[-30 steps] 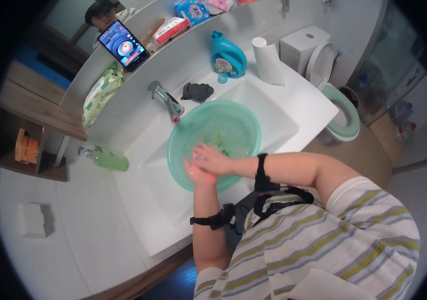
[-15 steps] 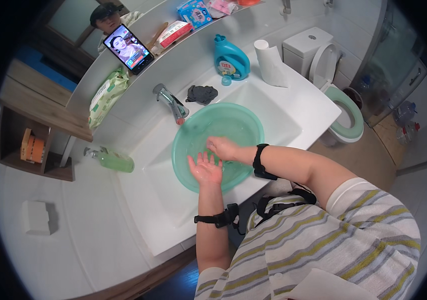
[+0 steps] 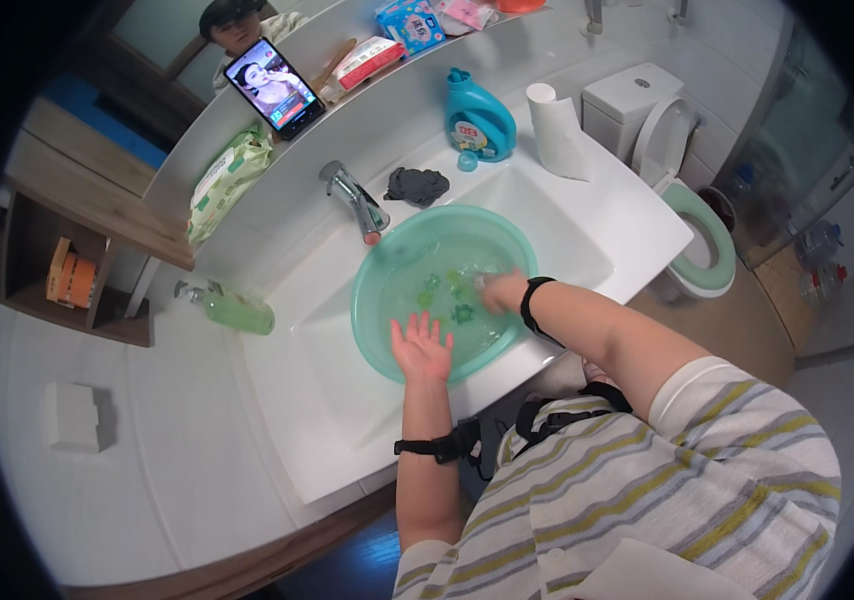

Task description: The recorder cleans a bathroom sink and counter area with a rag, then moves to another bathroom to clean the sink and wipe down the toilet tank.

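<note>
A mint-green plastic basin [image 3: 372, 270] of water stands in the white sink. Green flower-like shapes [image 3: 462, 314] show at its bottom, whether printed or loose I cannot make out. Over the basin's near left rim, my left hand [image 3: 422, 350] is held palm up, fingers spread and nothing in it. My right hand [image 3: 503, 291] is low over the right part of the water, smeared by motion, so its fingers cannot be read. Both wrists carry black straps. Behind the basin are a chrome faucet [image 3: 355, 200] and a crumpled dark grey cloth [image 3: 417, 186].
A blue detergent bottle [image 3: 479, 120] and a paper towel roll [image 3: 557, 135] stand on the back counter. To the left is a green pump bottle [image 3: 237, 311]. A lit phone [image 3: 275, 88] leans on the shelf beside a wipes pack [image 3: 231, 182]. At right stands a toilet [image 3: 637, 105].
My right hand has moved right, away from my left hand, uncovering the green shapes in the basin. My left hand stays palm up. The whole view has shifted slightly.
</note>
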Tool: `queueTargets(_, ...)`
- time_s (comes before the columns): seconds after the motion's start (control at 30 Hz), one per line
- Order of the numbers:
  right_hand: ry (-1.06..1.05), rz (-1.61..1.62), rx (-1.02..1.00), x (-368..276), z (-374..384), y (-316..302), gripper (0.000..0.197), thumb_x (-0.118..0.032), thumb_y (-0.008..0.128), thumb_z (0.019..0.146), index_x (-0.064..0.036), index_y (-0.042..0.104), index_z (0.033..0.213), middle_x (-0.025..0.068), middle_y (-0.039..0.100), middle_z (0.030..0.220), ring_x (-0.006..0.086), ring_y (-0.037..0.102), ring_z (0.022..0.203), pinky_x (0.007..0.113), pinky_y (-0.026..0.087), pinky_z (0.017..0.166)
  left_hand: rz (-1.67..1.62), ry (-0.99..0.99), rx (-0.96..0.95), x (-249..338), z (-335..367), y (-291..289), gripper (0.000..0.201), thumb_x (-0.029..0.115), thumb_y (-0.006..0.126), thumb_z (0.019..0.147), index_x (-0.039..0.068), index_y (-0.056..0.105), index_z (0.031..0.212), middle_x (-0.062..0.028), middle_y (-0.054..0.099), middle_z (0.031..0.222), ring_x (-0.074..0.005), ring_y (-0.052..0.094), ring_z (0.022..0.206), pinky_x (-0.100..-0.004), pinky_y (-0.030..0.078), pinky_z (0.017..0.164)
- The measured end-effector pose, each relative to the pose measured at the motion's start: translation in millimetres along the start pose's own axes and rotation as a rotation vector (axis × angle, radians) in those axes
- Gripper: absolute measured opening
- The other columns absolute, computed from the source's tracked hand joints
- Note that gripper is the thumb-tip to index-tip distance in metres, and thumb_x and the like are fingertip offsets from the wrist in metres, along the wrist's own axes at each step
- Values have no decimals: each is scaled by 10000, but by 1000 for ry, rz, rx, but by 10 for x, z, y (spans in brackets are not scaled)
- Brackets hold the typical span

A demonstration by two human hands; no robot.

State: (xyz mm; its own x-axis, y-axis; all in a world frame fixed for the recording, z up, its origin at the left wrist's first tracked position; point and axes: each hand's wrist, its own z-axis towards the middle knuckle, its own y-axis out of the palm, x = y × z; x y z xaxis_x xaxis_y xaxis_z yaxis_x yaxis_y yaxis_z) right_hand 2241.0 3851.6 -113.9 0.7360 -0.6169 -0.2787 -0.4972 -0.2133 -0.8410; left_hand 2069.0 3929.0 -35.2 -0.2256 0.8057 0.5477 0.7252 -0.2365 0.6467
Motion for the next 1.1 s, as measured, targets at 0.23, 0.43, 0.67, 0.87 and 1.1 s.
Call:
queueTargets(0.23,-67,-231,-304,-239,-354,-413,514,-271,536,738,-119,473,1226,134,521,1180,316,487,1075,466,319,934,30,-45,-10,-39,11,-122,695,496,328,861,83,119,1378,-96,108,1444,-254,29,1336,-485,19,1032)
queueTargets(0.43,-343,674,-125,-457,-227,-427,272,-256,575,682,-77,611,884,111,621,830,258,583,705,356,466,638,118,-94,133,-176,73,44,676,502,322,854,104,148,1372,-107,68,1443,-254,20,1334,-533,56,1021)
queueTargets(0.67,-416,817,224,-987,-729,-435,325,-272,543,707,-95,583,976,193,569,988,324,532,939,393,398,873,-131,41,-86,-210,510,-226,529,404,344,860,63,335,1264,-132,338,1320,-280,294,1243,-432,268,998)
queueTargets(0.87,-220,560,510,-800,-619,-596,367,-212,518,743,-13,534,1050,163,535,1064,322,460,1039,419,347,898,-94,49,-162,-235,206,236,467,317,334,864,29,365,1232,-139,408,1261,-270,388,1180,-418,317,976)
queueTargets(1.1,-432,632,424,-1261,-922,-229,479,-341,415,814,-50,446,1193,196,397,1260,374,317,1201,505,233,982,-207,73,-142,-144,323,-231,480,351,296,898,45,336,1265,-130,398,1282,-294,374,1185,-413,290,999)
